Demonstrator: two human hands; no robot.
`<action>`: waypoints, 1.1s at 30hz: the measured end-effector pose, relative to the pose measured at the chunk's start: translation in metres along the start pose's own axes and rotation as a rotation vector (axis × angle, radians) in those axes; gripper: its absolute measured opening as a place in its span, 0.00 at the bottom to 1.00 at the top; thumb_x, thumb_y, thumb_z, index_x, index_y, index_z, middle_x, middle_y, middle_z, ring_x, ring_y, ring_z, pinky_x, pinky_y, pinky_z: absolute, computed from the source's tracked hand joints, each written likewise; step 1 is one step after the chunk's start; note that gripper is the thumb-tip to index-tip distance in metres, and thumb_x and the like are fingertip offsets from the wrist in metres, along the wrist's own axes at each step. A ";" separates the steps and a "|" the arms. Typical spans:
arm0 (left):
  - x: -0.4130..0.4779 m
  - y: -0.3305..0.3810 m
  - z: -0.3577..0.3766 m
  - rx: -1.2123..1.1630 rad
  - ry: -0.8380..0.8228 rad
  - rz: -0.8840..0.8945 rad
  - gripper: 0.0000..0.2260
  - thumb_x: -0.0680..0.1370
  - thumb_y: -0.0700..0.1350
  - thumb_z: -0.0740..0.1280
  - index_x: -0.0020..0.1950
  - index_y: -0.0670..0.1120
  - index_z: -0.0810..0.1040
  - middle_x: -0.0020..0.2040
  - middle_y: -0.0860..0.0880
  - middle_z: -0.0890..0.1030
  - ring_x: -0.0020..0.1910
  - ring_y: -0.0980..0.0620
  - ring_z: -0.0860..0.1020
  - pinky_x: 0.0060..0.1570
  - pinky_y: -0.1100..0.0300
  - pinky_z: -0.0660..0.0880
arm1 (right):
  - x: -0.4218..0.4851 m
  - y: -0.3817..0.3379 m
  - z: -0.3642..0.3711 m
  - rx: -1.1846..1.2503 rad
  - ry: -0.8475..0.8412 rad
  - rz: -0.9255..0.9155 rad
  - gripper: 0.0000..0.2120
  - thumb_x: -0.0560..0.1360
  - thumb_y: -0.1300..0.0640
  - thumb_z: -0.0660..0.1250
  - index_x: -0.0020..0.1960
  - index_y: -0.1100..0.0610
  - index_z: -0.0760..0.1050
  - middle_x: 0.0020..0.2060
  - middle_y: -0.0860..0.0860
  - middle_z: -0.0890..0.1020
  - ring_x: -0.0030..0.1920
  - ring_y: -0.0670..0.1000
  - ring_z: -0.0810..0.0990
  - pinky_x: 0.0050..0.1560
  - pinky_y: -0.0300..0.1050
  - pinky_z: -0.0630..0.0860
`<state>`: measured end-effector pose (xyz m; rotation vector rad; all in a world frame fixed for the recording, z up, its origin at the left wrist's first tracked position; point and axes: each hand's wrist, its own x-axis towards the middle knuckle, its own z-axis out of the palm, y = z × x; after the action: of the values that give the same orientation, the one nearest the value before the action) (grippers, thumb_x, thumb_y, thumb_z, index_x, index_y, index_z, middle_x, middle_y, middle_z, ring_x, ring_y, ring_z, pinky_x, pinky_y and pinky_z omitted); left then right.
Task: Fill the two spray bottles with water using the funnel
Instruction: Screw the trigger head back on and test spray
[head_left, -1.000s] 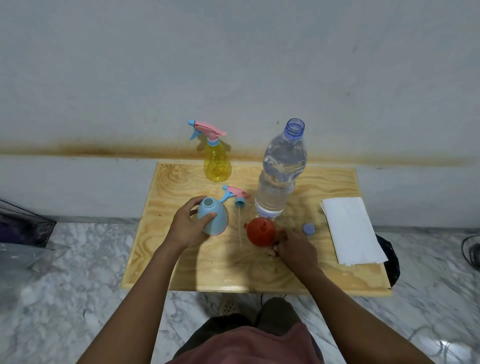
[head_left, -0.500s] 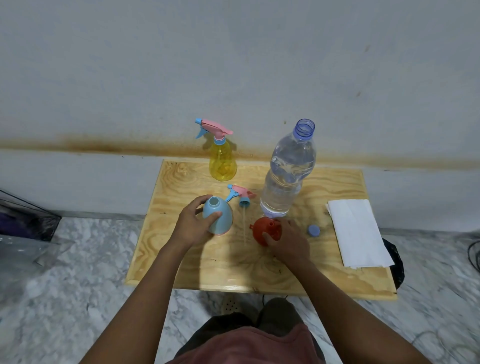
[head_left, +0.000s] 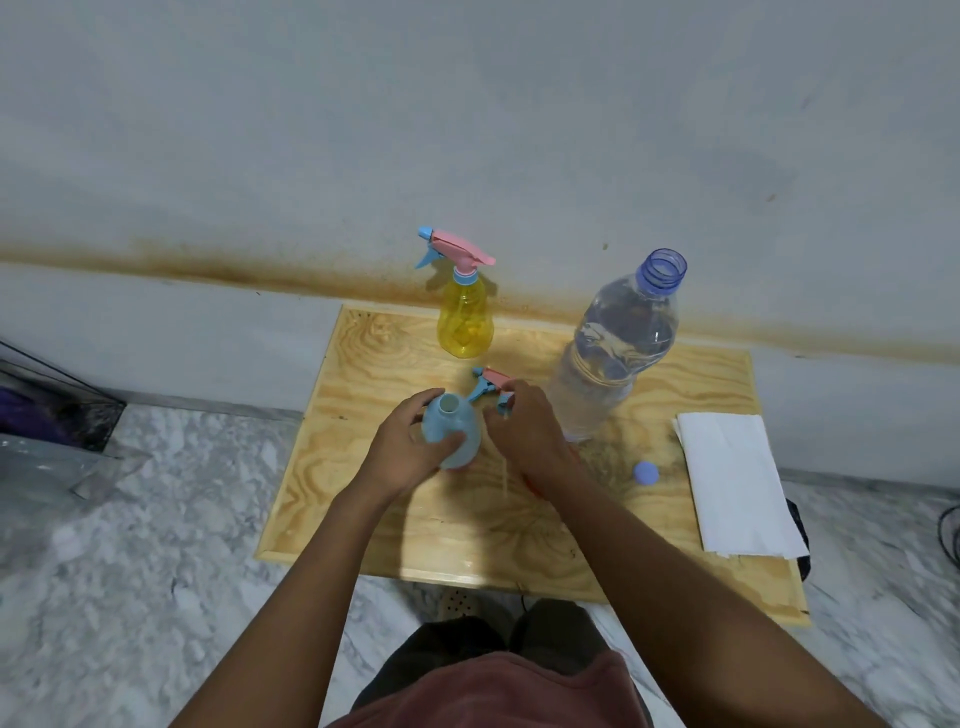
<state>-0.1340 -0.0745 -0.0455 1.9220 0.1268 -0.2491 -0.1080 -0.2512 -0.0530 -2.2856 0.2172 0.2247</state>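
Observation:
My left hand (head_left: 410, 447) grips a small blue spray bottle (head_left: 457, 441) with an open neck, upright on the wooden table (head_left: 415, 530). Just behind it lies its loose pink and blue spray head (head_left: 485, 382), and the fingers of my right hand (head_left: 530, 431) curl onto it. The head's thin tube runs toward me beside that hand. My right wrist hides most of the red funnel (head_left: 530, 483); only a sliver shows. A yellow spray bottle (head_left: 465, 322) with its head on stands at the back. An uncapped clear water bottle (head_left: 608, 358) stands to the right.
A small blue cap (head_left: 645, 473) lies on the table right of my right hand. A folded white paper (head_left: 732, 483) lies along the table's right edge. The wall is close behind the table. Marble floor surrounds it, and a dark bag sits at far left.
My right hand left the red funnel and moved forward and left onto the loose spray head. My left hand kept its hold on the blue bottle.

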 end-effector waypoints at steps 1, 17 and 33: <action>0.001 -0.002 0.000 0.009 -0.009 0.000 0.27 0.71 0.43 0.78 0.67 0.53 0.74 0.63 0.54 0.77 0.60 0.55 0.76 0.52 0.66 0.73 | 0.008 0.001 0.004 0.009 -0.007 0.064 0.19 0.75 0.57 0.66 0.64 0.62 0.73 0.58 0.58 0.77 0.56 0.58 0.78 0.53 0.51 0.76; 0.011 -0.023 0.007 0.041 -0.044 -0.031 0.34 0.66 0.45 0.81 0.68 0.53 0.72 0.61 0.56 0.77 0.57 0.56 0.76 0.45 0.72 0.72 | 0.036 0.006 0.033 0.013 0.044 0.261 0.04 0.78 0.62 0.62 0.48 0.63 0.75 0.43 0.56 0.79 0.39 0.52 0.74 0.34 0.41 0.66; 0.004 -0.024 0.009 0.066 0.075 0.035 0.28 0.63 0.52 0.79 0.60 0.59 0.73 0.54 0.63 0.79 0.53 0.65 0.77 0.44 0.76 0.71 | 0.007 -0.031 -0.005 0.525 0.140 0.003 0.16 0.79 0.59 0.69 0.66 0.57 0.75 0.55 0.51 0.84 0.54 0.49 0.84 0.55 0.46 0.82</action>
<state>-0.1361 -0.0741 -0.0715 1.9984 0.1362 -0.1599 -0.0937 -0.2352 -0.0292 -1.7789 0.3109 0.0036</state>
